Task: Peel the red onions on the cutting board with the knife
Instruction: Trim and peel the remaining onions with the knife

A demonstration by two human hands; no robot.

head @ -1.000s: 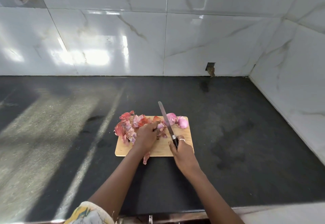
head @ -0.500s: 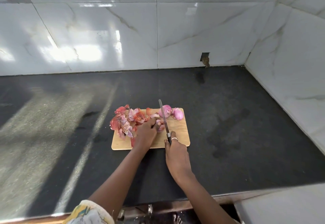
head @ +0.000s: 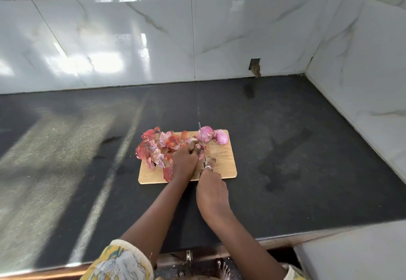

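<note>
Right hand (head: 211, 189) wrapped tight on the knife (head: 202, 140); handle mostly buried in my fist, blade pointing 12 o'clock. Left hand (head: 184, 161) curled over an onion (head: 201, 155), nearly all covered. Two peeled onions (head: 206, 133) at the cutting board (head: 224, 166)'s 1 o'clock corner, skins (head: 157, 148) at 9.

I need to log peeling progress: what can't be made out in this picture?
Head view only.
1. The onion being worked: almost all covered by the left hand, so its skin state is hidden.
2. The knife handle: enclosed by the right hand.
3. Where the blade meets the onion: too small to tell.
</note>
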